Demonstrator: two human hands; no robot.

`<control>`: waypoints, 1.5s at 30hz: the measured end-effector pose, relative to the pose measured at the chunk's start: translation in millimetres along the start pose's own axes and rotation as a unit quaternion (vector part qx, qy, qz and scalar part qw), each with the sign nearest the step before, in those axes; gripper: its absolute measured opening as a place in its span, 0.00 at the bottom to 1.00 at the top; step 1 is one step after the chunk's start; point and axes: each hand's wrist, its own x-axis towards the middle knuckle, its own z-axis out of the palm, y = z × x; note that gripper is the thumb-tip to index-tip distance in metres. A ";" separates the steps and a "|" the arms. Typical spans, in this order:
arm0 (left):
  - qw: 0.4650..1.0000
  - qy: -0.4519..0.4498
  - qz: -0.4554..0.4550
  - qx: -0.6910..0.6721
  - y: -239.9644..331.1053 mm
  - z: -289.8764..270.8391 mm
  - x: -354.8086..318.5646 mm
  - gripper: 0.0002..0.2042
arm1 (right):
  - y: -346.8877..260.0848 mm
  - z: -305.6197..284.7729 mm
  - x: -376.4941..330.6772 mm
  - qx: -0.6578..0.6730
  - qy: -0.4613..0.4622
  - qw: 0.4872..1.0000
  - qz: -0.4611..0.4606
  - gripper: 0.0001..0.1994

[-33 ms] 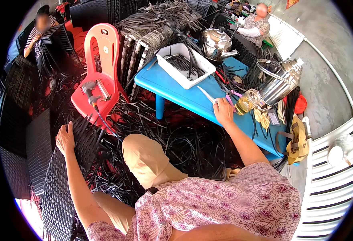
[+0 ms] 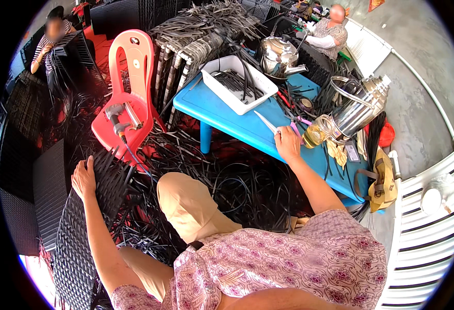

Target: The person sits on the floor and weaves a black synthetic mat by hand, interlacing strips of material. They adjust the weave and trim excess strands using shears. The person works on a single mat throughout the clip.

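At the left, my left hand [image 2: 84, 178] is closed over the edge of a black woven panel [image 2: 74, 248], which stands tilted beside my leg. Loose black strips [image 2: 110, 168] stick out from the panel's upper end next to the fingers. My right hand [image 2: 288, 143] is above the front edge of the blue table [image 2: 227, 124], its fingers closed round a pointed silver blade [image 2: 265, 122]. That blade points up and left, and its grip is hidden in the hand. Close by lie purple handles [image 2: 304, 121] and a glass jar of yellowish liquid [image 2: 317, 132].
A white tray [image 2: 243, 107] of black strips, a kettle [image 2: 278, 54] and a steel flask [image 2: 358, 111] stand around the table. A power tool [image 2: 116, 121] lies on the red chair [image 2: 129, 98]. Black strips cover the floor. Two people sit farther off.
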 end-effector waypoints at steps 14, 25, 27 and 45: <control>1.000 0.016 -0.004 -0.024 1.1 -2.7 -1.6 0.29 | 11.4 7.4 -4.5 -0.023 0.031 0.999 0.011 0.09; 1.000 0.010 -0.004 -0.003 -2.1 3.8 0.4 0.30 | 9.9 7.2 -1.6 -0.031 0.030 0.999 0.006 0.10; 1.000 -0.004 -0.006 -0.020 0.3 2.8 -1.4 0.29 | 9.6 6.3 -6.2 -0.036 0.034 0.999 0.000 0.10; 1.000 0.012 -0.004 -0.019 -0.4 -2.5 -0.2 0.29 | 7.2 7.7 -1.7 -0.029 0.054 0.998 -0.008 0.11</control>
